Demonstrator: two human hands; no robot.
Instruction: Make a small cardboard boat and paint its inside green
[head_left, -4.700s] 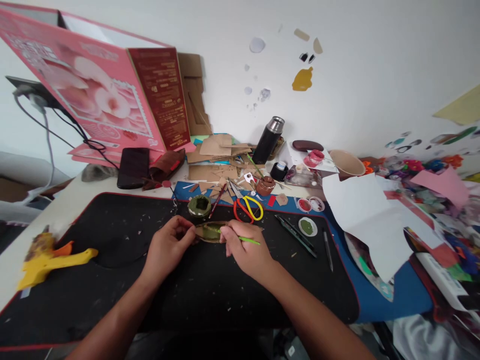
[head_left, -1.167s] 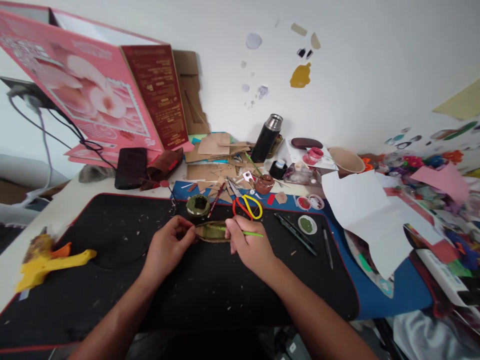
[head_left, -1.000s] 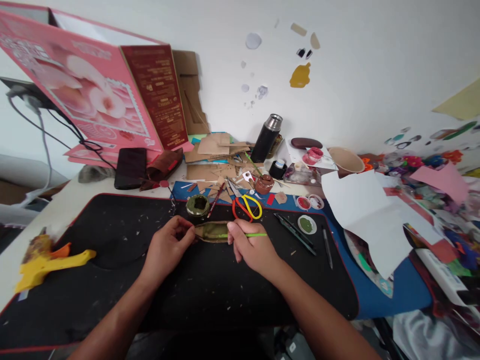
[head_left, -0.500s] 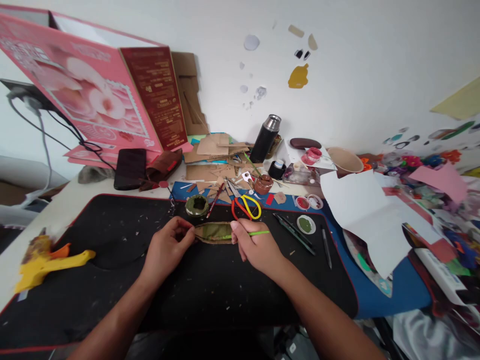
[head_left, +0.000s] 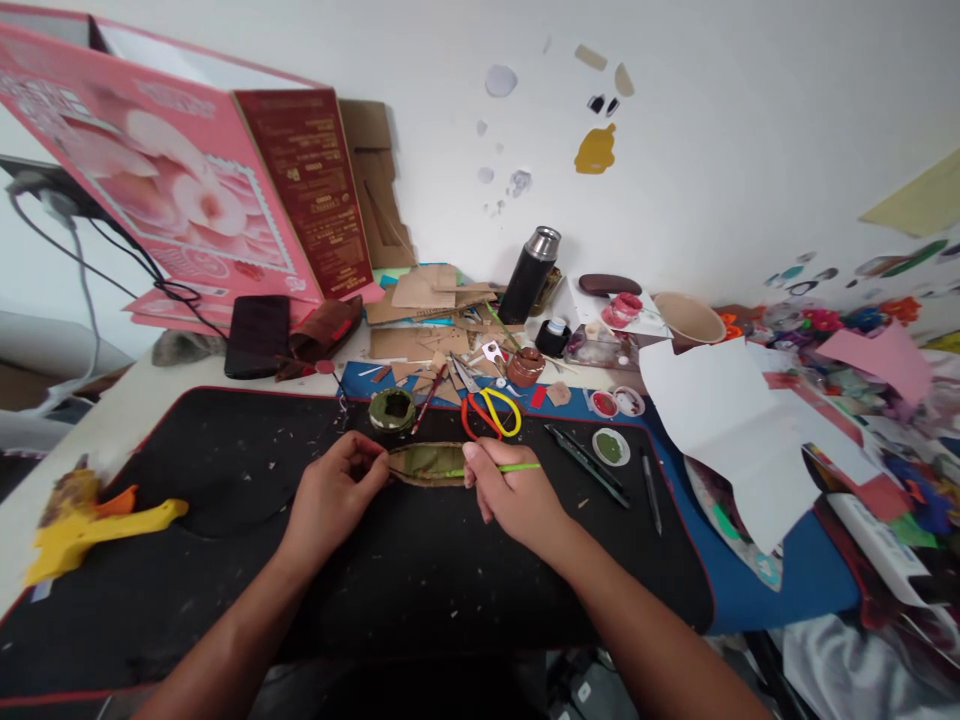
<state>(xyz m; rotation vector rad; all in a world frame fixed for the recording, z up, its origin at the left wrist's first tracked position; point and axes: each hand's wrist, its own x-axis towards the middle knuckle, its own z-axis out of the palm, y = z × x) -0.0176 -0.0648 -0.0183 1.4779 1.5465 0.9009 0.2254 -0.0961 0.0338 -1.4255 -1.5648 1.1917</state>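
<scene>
A long, shallow cardboard piece with raised edges (head_left: 426, 462), shaped like a small boat and coated green inside, is between my hands over the black mat. My left hand (head_left: 337, 492) pinches its left tip between thumb and fingers. In my right hand (head_left: 514, 492) is a paintbrush with a bright green handle (head_left: 519, 467), its tip against the inside of the piece. Just behind stands an open jar of dark green paint (head_left: 391, 410). Scissors with red and yellow handles (head_left: 499, 412) lie behind my right hand.
A yellow glue gun (head_left: 97, 520) lies at the left. Pens (head_left: 589, 466) and a green-smeared lid (head_left: 611, 447) are right of my hand. Cardboard scraps (head_left: 412, 343), a black thermos (head_left: 529, 275) and a brown paint jar (head_left: 526, 367) stand at the back; white paper (head_left: 720, 420) lies to the right.
The brush tip has shifted very slightly along the inside of the cardboard piece. Both hands keep their grips; the whole view has moved a touch.
</scene>
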